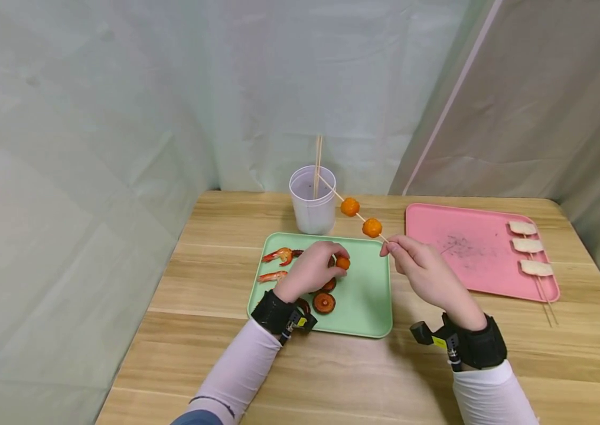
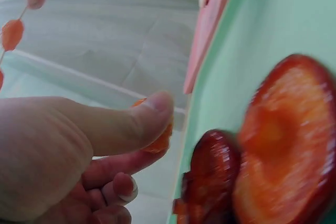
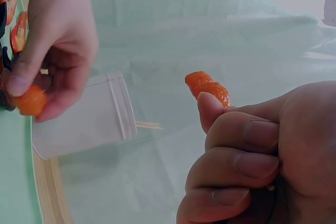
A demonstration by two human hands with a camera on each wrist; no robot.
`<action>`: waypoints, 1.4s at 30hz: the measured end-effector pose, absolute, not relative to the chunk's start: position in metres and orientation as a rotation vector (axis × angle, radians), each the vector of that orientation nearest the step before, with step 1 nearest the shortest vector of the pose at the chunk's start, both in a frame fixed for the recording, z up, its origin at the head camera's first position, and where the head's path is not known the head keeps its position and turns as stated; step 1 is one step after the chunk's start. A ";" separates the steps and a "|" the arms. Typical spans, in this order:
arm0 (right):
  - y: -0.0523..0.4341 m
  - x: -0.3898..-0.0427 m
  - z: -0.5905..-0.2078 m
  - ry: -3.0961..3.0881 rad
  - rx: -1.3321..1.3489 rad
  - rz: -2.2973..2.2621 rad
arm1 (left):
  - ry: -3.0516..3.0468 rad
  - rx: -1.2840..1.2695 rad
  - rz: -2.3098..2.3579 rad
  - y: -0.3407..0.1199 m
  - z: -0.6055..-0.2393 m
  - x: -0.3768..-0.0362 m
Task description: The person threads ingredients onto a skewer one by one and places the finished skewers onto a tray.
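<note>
Skewer (image 1: 361,217) with orange balls (image 1: 372,228) is being gripped by the right hand (image 1: 421,270), another ball (image 1: 343,264) being pinched by the left hand (image 1: 312,265).

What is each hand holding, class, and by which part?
Left hand: an orange ball, pinched by its sides. Right hand: the skewer, below its two orange balls.

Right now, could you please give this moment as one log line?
left hand pinches orange ball over green tray | right hand holds skewer with two orange balls | pink tray: three skewered pale slices
</note>
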State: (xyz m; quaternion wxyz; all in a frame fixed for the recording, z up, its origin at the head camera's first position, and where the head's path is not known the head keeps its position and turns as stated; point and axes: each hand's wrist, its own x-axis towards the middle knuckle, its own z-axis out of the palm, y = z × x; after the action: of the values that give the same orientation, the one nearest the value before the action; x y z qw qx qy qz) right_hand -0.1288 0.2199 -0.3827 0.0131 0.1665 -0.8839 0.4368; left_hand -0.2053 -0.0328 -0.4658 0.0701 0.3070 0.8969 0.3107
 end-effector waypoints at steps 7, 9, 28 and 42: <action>0.220 -0.129 -0.383 -2.747 0.529 1.329 | 2.632 0.830 1.152 -0.046 -0.459 -0.209; 0.220 -0.129 -0.383 -2.747 0.532 1.322 | 2.628 0.822 1.180 -0.050 -0.458 -0.210; 0.222 -0.130 -0.385 -2.774 0.552 1.314 | 2.096 0.594 1.863 -0.070 -0.442 -0.215; 0.231 -0.128 -0.380 -2.795 0.621 1.368 | 1.597 0.328 2.386 -0.077 -0.438 -0.221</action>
State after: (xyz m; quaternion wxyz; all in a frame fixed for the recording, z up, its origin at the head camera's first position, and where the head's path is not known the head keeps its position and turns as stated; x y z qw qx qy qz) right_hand -0.1280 0.2308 -0.3800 -0.0157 0.1958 -0.8807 0.4310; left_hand -0.2215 -0.0768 -0.4381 0.1253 0.1126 0.5483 0.8191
